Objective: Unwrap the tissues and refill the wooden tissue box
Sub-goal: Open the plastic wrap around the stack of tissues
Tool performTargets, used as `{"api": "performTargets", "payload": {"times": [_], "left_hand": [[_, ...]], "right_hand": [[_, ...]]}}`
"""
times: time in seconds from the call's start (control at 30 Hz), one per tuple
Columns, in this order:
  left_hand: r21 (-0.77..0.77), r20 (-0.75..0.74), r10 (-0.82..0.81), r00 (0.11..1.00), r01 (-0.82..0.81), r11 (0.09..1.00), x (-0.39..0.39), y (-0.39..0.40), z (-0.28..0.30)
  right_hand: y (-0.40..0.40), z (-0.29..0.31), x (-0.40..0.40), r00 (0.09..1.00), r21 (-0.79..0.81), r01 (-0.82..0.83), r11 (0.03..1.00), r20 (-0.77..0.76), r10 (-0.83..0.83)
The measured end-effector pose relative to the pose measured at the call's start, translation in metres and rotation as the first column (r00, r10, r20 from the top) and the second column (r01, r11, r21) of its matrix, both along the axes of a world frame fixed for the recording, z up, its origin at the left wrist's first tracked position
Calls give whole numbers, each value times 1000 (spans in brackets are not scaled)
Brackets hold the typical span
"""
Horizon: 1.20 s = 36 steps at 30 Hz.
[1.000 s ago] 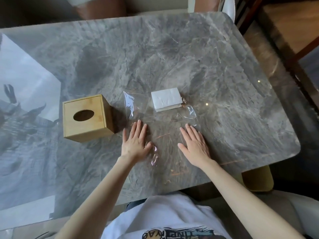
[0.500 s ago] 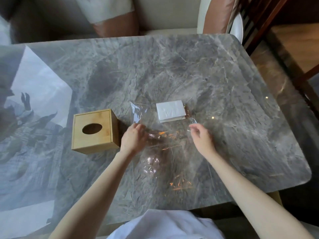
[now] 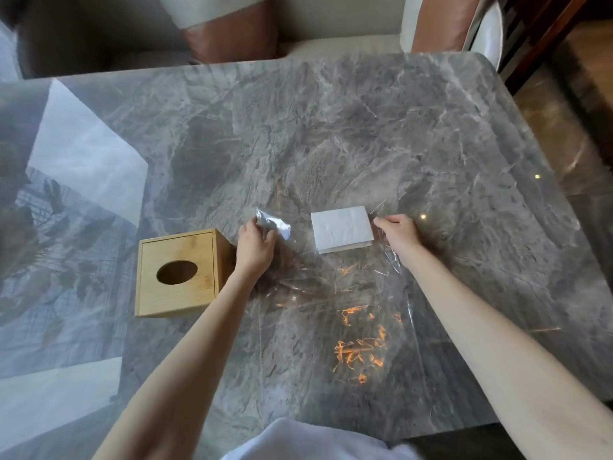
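A white stack of tissues (image 3: 341,229) lies on a clear plastic wrapper (image 3: 331,293) spread flat on the marble table (image 3: 331,127). The wrapper has orange print near me. My left hand (image 3: 253,249) pinches the wrapper's far left corner, just right of the wooden tissue box (image 3: 177,273). The box stands upright with its oval slot facing up. My right hand (image 3: 398,232) grips the wrapper's far right edge, touching the right side of the tissue stack.
A cushioned chair (image 3: 331,24) stands beyond the table's far edge. Dark wooden furniture (image 3: 547,34) is at the upper right. The table's right edge drops to a glossy floor (image 3: 583,154). Bright window reflections cover the table's left part.
Both hands left the flat wrapper near me and moved farther out. They closed on the wrapper's far corners either side of the tissues. The camera tilted up.
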<state>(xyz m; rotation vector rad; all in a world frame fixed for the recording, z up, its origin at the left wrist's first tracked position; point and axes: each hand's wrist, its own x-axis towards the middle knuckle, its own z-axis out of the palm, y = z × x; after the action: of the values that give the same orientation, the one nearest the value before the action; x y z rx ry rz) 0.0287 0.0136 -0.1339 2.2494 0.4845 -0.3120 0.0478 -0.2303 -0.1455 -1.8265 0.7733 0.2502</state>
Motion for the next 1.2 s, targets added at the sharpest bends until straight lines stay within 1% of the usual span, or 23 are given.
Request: {"api": "performTargets", "payload": {"times": [0.07,0.13,0.17,0.23,0.27,0.3,0.4,0.5,0.57,0.6,0.67,0.73,0.83,0.87,0.97,1.13,1.2], "left_hand": [[-37,-18,49,999,-50,998,7,0,-4],[-117,-58,164,985,-170,979,14,2,-6],[-180,-90,227,970,-240,954,16,2,-5],[-339,-146,336,930,-366,866,20,3,-4],[-398,-155,373,915,-403,824,21,4,-6],[-425,-160,383,910,-414,805,20,3,-7],[-463,-147,378,914,-402,790,14,1,-6],[-515,-141,347,927,-368,774,6,3,-2],[-552,-135,341,930,-356,754,0,4,3],[-555,-112,334,936,-338,760,-3,4,5],[-518,-55,300,952,-284,807,-10,5,8],[-503,-11,290,957,-256,825,-17,6,9],[-459,78,297,952,-230,858,-30,8,11],[-449,105,295,950,-220,866,-34,8,13],[-487,163,301,940,-189,853,-43,7,26],[-575,215,309,926,-136,807,-42,13,43],[-601,225,315,922,-123,789,-37,16,49]], "right_hand": [[-2,0,4,1000,22,-1,1000,-26,1],[-5,-1,7,998,75,6,997,-55,-2],[-6,1,8,997,108,21,994,-71,-14],[-9,1,10,994,168,72,983,-89,-57],[-9,3,10,992,197,97,976,-95,-79],[-9,5,9,991,222,112,968,-100,-92],[-10,9,5,993,293,94,951,-95,-69],[-10,10,-1,998,264,15,964,-69,4],[-12,13,-4,999,284,16,959,-43,-4],[-14,15,-5,999,312,41,949,-31,-33],[-18,20,-10,993,389,110,915,-14,-114],[-23,23,-16,993,459,100,883,8,-117],[-27,32,-31,997,426,-65,902,68,40],[-29,35,-35,993,412,-92,906,104,53],[-36,46,-40,981,389,-116,914,187,45],[-41,59,-40,973,353,-138,926,222,61],[-41,63,-37,967,362,-129,923,251,37]]}}
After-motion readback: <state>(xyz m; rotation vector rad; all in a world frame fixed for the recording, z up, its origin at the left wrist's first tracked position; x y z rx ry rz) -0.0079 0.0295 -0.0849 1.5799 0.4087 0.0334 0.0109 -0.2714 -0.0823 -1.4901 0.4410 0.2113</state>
